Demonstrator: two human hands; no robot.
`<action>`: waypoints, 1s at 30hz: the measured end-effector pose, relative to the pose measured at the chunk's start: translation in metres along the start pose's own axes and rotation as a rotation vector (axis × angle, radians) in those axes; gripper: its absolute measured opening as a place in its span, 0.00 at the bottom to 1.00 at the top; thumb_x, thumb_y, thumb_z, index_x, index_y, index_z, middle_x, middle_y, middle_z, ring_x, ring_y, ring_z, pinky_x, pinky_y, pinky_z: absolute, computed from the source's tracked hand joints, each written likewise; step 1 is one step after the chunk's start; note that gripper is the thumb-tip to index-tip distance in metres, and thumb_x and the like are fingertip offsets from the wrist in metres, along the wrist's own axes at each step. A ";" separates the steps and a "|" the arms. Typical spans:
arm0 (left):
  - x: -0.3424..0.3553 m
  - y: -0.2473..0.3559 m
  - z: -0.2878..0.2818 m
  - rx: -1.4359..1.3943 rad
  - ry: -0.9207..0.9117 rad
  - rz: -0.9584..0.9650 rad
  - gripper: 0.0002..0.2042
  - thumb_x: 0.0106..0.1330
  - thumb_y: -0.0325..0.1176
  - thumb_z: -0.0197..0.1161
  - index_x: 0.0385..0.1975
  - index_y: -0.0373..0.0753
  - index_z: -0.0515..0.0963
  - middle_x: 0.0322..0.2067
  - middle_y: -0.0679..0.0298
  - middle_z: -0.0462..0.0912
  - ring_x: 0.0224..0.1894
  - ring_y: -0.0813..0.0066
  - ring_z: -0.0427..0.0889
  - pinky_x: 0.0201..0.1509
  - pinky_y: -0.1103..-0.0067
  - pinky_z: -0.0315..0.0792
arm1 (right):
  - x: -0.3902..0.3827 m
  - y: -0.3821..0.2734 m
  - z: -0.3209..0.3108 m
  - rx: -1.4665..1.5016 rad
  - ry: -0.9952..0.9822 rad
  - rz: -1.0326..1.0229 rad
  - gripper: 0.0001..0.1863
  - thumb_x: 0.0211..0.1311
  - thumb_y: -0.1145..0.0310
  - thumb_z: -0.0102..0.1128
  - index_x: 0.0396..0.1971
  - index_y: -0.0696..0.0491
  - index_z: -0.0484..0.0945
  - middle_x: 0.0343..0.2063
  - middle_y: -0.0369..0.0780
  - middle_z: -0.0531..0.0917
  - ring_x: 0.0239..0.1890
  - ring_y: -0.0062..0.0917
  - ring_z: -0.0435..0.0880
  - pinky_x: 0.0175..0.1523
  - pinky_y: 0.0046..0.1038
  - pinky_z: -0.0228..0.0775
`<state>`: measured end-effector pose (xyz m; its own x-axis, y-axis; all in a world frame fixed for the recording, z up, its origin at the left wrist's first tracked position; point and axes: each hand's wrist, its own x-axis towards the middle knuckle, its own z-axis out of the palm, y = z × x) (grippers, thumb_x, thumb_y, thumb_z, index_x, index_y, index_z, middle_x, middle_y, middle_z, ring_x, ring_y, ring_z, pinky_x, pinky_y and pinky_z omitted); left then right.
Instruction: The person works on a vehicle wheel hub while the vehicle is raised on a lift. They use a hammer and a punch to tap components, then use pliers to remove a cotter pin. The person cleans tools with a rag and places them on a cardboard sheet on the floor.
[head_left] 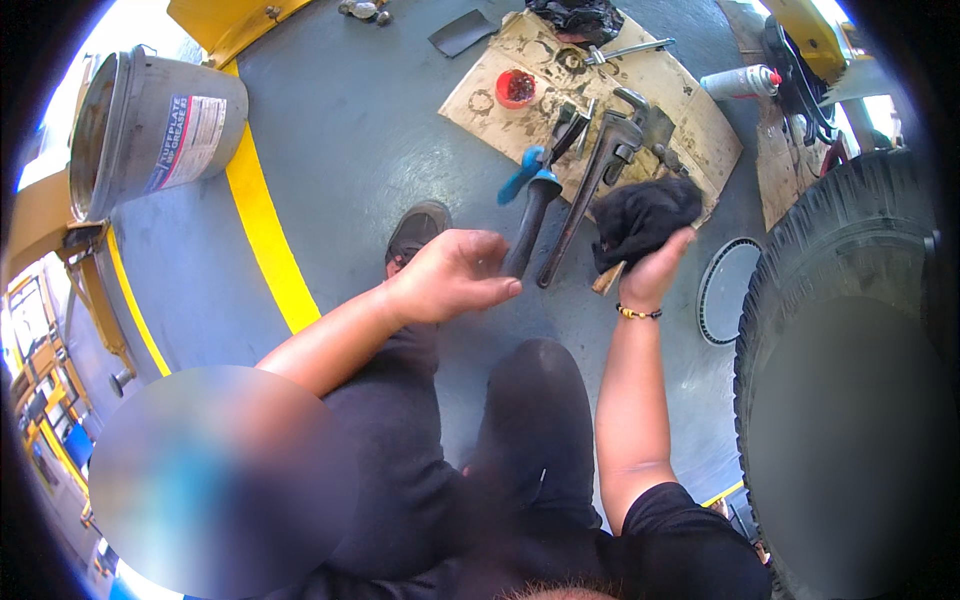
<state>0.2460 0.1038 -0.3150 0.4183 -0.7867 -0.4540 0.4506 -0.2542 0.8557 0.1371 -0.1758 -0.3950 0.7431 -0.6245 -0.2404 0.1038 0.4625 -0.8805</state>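
Observation:
A crumpled black cloth (648, 215) is in my right hand (655, 270), whose fingers are mostly hidden behind it. My left hand (455, 275) is open, thumb and fingers apart, with nothing seen between them. Just past its fingertips is the black handle (533, 222) of a tool with blue parts. Beside that handle lies a long pipe wrench (600, 165), its jaw end on a stained cardboard sheet (480, 100). The tip of a wooden handle (606, 279) shows under the cloth.
A red cap of dark grease (515, 89), an adjustable wrench (630, 50) and a black plastic bag (575, 18) lie on the cardboard. A spray can (740, 82) is beyond it. A large tyre (800, 240) stands right, near a round ring (722, 292); a grease bucket (205, 125) is left.

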 end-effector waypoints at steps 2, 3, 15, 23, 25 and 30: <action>0.001 0.003 0.004 0.308 0.094 0.070 0.10 0.62 0.30 0.71 0.32 0.33 0.76 0.23 0.64 0.79 0.23 0.77 0.80 0.26 0.77 0.72 | -0.006 -0.010 0.050 0.139 -0.066 -0.113 0.34 0.78 0.42 0.39 0.67 0.55 0.67 0.59 0.40 0.77 0.61 0.30 0.76 0.65 0.34 0.67; 0.001 0.003 0.007 0.464 0.139 0.102 0.10 0.61 0.30 0.71 0.32 0.33 0.75 0.23 0.63 0.78 0.24 0.74 0.81 0.27 0.75 0.73 | -0.009 -0.015 0.072 -0.062 -0.151 -0.148 0.30 0.76 0.49 0.45 0.67 0.56 0.67 0.59 0.39 0.77 0.60 0.28 0.76 0.65 0.33 0.66; 0.016 -0.011 0.017 0.758 0.407 0.274 0.16 0.62 0.32 0.64 0.47 0.34 0.72 0.30 0.49 0.77 0.39 0.47 0.82 0.43 0.59 0.76 | 0.027 -0.009 0.169 -0.573 0.223 -0.193 0.22 0.69 0.58 0.57 0.41 0.67 0.81 0.34 0.47 0.86 0.33 0.33 0.85 0.40 0.34 0.75; 0.005 -0.025 0.006 -0.354 0.043 -0.042 0.14 0.80 0.42 0.51 0.50 0.37 0.72 0.23 0.72 0.65 0.22 0.84 0.61 0.24 0.84 0.56 | 0.057 -0.027 0.128 -1.208 -0.374 -0.546 0.20 0.67 0.53 0.61 0.30 0.58 0.83 0.23 0.49 0.83 0.29 0.48 0.84 0.35 0.41 0.74; -0.001 -0.022 -0.006 -0.456 -0.075 -0.058 0.16 0.81 0.46 0.48 0.49 0.37 0.72 0.19 0.72 0.62 0.19 0.85 0.59 0.22 0.83 0.55 | 0.066 -0.040 0.105 -1.195 -0.449 -0.668 0.21 0.68 0.53 0.61 0.31 0.58 0.83 0.24 0.49 0.83 0.29 0.46 0.85 0.35 0.40 0.74; -0.009 -0.015 -0.018 -0.689 -0.090 -0.142 0.19 0.81 0.48 0.43 0.48 0.37 0.72 0.15 0.71 0.60 0.15 0.83 0.56 0.19 0.81 0.53 | 0.084 -0.046 0.044 0.129 -0.056 -0.146 0.37 0.72 0.36 0.44 0.60 0.55 0.75 0.55 0.44 0.82 0.56 0.39 0.82 0.61 0.45 0.73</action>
<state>0.2500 0.1252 -0.3282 0.2654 -0.8233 -0.5018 0.9048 0.0329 0.4246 0.2242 -0.2217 -0.3568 0.7490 -0.6566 -0.0883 0.2942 0.4491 -0.8436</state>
